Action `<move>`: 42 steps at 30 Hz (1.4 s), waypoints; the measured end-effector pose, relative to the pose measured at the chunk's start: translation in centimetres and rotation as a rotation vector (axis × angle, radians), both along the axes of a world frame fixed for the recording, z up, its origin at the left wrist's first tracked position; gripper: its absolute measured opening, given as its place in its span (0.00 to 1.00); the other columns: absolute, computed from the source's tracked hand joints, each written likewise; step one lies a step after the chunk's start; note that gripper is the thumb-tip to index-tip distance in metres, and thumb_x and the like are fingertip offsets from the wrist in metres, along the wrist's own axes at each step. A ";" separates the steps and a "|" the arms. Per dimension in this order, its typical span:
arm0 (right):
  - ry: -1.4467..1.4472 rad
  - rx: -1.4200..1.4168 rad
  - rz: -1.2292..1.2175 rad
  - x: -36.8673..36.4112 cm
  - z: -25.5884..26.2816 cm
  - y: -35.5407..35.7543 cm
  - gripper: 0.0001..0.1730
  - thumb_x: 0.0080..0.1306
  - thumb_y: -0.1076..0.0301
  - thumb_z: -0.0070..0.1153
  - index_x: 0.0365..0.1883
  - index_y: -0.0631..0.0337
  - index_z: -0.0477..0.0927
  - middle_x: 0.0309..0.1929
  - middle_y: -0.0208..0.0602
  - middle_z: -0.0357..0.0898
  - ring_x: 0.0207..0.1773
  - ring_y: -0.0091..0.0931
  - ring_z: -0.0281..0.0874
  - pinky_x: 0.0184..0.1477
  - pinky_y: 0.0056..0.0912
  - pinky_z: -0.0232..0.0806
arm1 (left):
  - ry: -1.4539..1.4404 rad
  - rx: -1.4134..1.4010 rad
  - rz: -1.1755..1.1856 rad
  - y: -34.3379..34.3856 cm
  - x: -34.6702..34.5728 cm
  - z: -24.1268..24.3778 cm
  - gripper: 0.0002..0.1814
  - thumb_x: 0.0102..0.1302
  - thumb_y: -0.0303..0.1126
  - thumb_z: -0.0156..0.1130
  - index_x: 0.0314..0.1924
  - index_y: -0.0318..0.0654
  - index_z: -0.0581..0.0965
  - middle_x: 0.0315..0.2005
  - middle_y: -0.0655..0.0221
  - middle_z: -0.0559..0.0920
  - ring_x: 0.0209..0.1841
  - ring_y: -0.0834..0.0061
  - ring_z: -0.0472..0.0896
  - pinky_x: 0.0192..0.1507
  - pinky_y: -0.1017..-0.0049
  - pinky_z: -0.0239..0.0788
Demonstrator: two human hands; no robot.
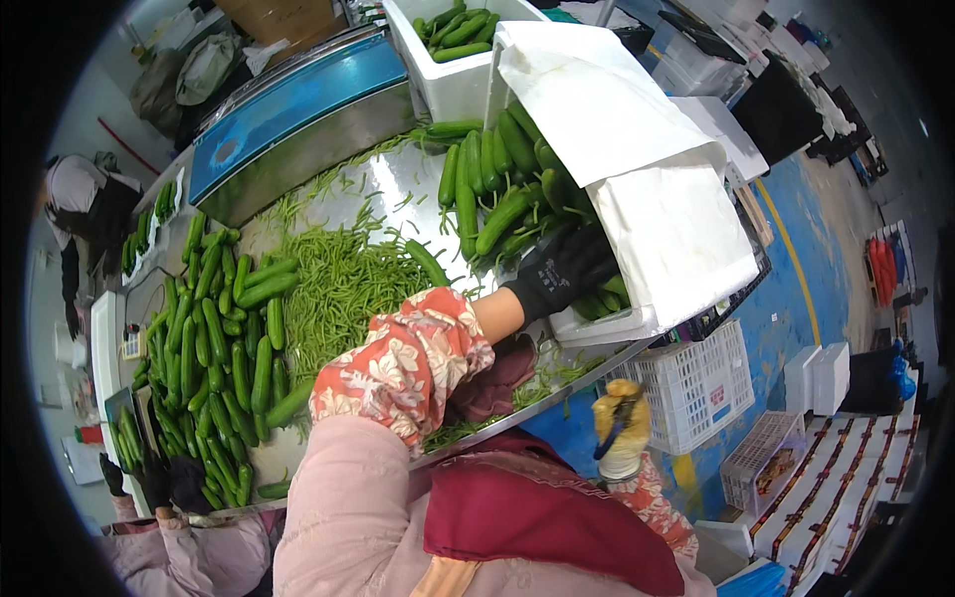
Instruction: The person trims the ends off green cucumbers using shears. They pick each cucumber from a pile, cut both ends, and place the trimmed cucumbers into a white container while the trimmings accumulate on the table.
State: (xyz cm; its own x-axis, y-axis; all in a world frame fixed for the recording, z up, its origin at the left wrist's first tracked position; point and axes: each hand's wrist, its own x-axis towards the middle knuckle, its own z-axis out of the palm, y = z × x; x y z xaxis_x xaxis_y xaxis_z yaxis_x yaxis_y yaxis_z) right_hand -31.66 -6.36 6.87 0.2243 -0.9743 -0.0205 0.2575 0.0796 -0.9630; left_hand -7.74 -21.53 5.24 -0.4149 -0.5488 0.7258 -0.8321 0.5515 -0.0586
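Observation:
My left hand (563, 270), in a black glove with printed writing, reaches into a white foam box (627, 326) among cucumbers (515, 205). Its fingertips are hard to make out against the shade, so any grip is unclear. The box lies tipped on its side, cucumbers spilling out of its mouth onto a metal table (388, 175). White paper (597, 104) drapes over it. Low beside the table edge hangs my right hand (621, 422) in a yellow glove. A dark blue strip of uncertain kind shows along this glove; the fingers look bent.
Thin green trimmings (343, 291) are heaped mid-table beside a large cucumber pile (216, 336). Another foam box (448, 89) of cucumbers stands behind. A co-worker's gloved hands (157, 477) are at the lower left. A white plastic crate (694, 395) stands beyond the table edge.

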 end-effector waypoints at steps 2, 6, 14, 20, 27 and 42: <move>-0.008 -0.152 -0.098 -1.3 1.3 -2.1 0.18 0.64 0.75 0.61 0.50 0.70 0.72 0.43 0.35 0.74 0.43 0.21 0.71 0.42 0.24 0.69 | 0.025 0.055 0.005 -0.1 0.2 -0.3 0.21 0.58 0.36 0.56 0.53 0.54 0.78 0.58 0.63 0.74 0.65 0.54 0.67 0.66 0.48 0.58; 0.347 -0.717 -0.440 -3.0 8.0 -8.2 0.21 0.69 0.71 0.56 0.57 0.67 0.69 0.35 0.30 0.72 0.32 0.18 0.66 0.35 0.19 0.61 | 0.069 0.094 0.003 -0.4 -0.3 -0.1 0.21 0.58 0.36 0.57 0.53 0.55 0.78 0.58 0.65 0.74 0.65 0.54 0.67 0.63 0.49 0.60; 0.480 -0.759 -0.403 -2.4 12.2 -16.1 0.21 0.70 0.73 0.54 0.61 0.64 0.69 0.38 0.26 0.73 0.36 0.15 0.66 0.41 0.17 0.62 | 0.108 -0.005 -0.002 0.9 2.2 0.7 0.20 0.56 0.35 0.57 0.51 0.56 0.79 0.53 0.67 0.76 0.61 0.59 0.70 0.61 0.54 0.62; 0.572 -0.751 -0.442 -1.2 13.0 -18.8 0.21 0.71 0.72 0.52 0.61 0.63 0.69 0.47 0.32 0.73 0.49 0.21 0.70 0.53 0.23 0.64 | -0.013 0.276 0.059 5.7 7.7 -2.7 0.18 0.56 0.34 0.57 0.49 0.52 0.79 0.52 0.66 0.77 0.62 0.62 0.71 0.65 0.58 0.59; 0.511 -0.525 -0.210 -3.8 12.9 -22.1 0.20 0.72 0.67 0.53 0.59 0.67 0.70 0.53 0.37 0.73 0.53 0.24 0.73 0.55 0.26 0.66 | 0.033 0.555 0.125 11.0 10.2 -2.1 0.20 0.52 0.35 0.64 0.48 0.46 0.78 0.46 0.65 0.78 0.59 0.56 0.72 0.66 0.57 0.59; 0.230 -0.436 -0.254 0.0 13.1 -17.9 0.22 0.71 0.68 0.53 0.59 0.70 0.68 0.48 0.37 0.75 0.48 0.26 0.73 0.55 0.31 0.64 | 0.265 0.663 0.289 14.3 6.5 -1.2 0.17 0.55 0.41 0.63 0.40 0.39 0.76 0.33 0.60 0.79 0.39 0.56 0.78 0.42 0.58 0.68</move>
State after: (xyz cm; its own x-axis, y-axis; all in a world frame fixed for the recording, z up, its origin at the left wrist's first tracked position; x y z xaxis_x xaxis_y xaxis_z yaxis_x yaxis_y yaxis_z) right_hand -31.64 -24.28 20.00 0.0184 -0.9265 0.3758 -0.0037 -0.3759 -0.9266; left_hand -1.22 -7.24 4.04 -0.0473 -0.9638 0.2624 -0.8886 0.1606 0.4297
